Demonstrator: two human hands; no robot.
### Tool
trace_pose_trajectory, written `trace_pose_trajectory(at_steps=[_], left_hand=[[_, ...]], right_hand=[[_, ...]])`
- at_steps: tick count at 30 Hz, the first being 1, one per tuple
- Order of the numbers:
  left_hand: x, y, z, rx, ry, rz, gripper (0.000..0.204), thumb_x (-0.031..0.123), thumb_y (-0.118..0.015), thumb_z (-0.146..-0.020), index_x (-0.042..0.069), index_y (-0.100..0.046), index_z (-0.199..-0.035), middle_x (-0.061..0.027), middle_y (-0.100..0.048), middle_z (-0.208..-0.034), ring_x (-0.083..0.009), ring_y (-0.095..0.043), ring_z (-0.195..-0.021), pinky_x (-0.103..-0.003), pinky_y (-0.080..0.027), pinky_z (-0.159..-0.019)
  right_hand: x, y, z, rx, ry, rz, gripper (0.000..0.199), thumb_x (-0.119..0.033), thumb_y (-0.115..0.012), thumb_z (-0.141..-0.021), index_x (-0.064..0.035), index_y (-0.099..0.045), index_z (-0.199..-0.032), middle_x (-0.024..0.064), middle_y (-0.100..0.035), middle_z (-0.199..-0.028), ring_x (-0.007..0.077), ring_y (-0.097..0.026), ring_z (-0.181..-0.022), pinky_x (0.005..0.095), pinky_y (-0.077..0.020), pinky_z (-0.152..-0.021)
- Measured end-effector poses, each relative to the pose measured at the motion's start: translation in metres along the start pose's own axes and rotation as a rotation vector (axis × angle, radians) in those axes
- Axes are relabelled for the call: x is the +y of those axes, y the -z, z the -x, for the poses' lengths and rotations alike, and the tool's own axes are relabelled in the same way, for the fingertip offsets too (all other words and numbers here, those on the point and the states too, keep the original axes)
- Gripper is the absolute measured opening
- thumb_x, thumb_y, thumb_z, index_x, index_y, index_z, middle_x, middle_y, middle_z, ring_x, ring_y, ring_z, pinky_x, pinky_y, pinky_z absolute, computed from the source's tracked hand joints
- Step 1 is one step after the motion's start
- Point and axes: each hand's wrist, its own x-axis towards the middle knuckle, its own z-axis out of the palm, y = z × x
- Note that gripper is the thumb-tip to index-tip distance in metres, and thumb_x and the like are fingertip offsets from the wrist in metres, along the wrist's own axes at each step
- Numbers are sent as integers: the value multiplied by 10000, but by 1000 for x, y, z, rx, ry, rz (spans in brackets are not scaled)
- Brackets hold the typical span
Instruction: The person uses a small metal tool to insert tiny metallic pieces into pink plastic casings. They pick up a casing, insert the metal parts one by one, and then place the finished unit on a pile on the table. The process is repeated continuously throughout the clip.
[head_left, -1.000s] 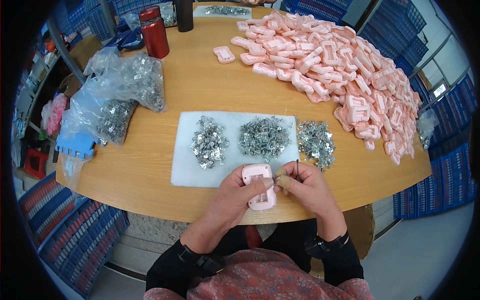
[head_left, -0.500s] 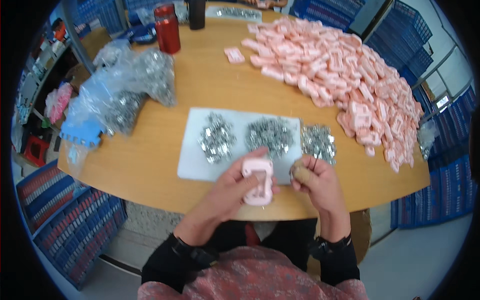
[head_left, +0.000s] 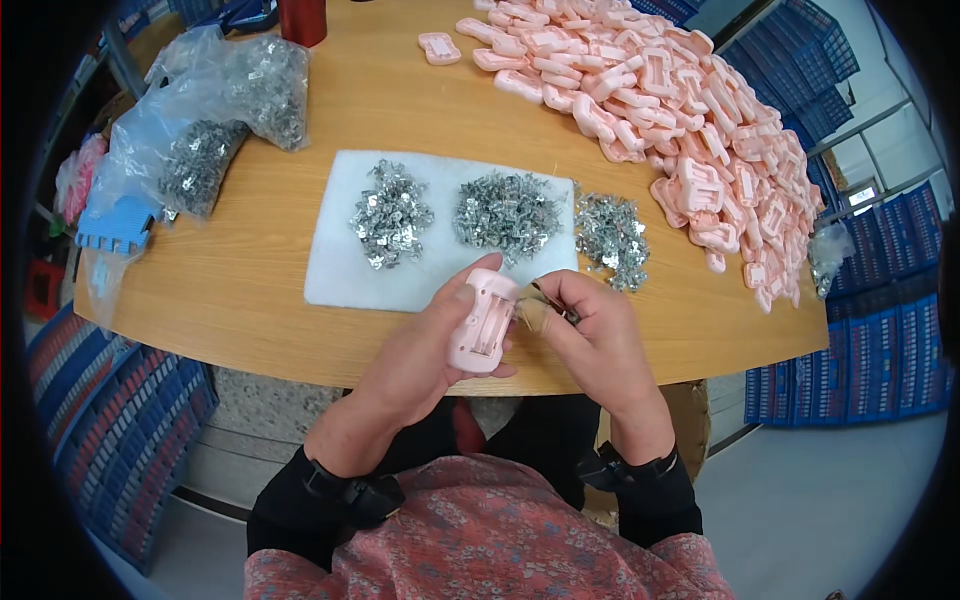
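The round wooden tabletop (head_left: 300, 270) in front of you holds a white pad (head_left: 340, 270) with three piles of small metal clips (head_left: 505, 208) and a big heap of pink plastic cases (head_left: 690, 110). Your left hand (head_left: 425, 345) has its grip closed around one pink case (head_left: 482, 322), just above the tabletop's near edge. Your right hand (head_left: 590, 335) pinches a tiny metal clip (head_left: 548, 295) beside the case. The clip is small, so I think it could slip and drop to the floor.
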Motion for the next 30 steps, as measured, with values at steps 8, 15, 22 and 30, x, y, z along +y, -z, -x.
trace_pose_trajectory(at_steps=[8, 15, 22, 30], left_hand=[[-7, -1, -1, 21, -11, -67, 529, 327, -326, -1065, 146, -234, -1553, -73, -576, -1163, -184, -613, -1006, -431, -560, -882], [-13, 0, -1, 2, 23, -126, 530, 303, -318, -1064, 135, -215, -1557, -86, -571, -1198, -191, -618, -1021, -409, -573, -857], [-22, 2, -7, -23, 139, 28, 535, 359, -321, -1067, 144, -231, -1548, -77, -560, -1177, -188, -613, -966, -405, -582, -832], [-16, 10, -8, -41, 171, 170, 522, 343, -332, -1063, 160, -236, -1543, -85, -555, -1231, -216, -640, -984, -455, -583, -849]], right_hand=[[-2, -2, -4, -7, -17, 71, 151, -68, -607, -866, 28, -642, -978, 140, -649, -797, 203, -615, -695, 321, -485, -651], [-6, -5, -5, 31, 11, 236, 140, -65, -627, -853, 19, -646, -964, 171, -653, -796, 277, -652, -708, 356, -505, -657], [-16, -15, -3, 53, -110, 117, 165, -43, -647, -841, -4, -638, -1001, 165, -653, -805, 292, -671, -749, 366, -521, -672], [8, -9, 8, 138, 175, 309, 128, -7, -659, -822, 18, -650, -947, 91, -625, -808, 148, -606, -676, 282, -494, -623]])
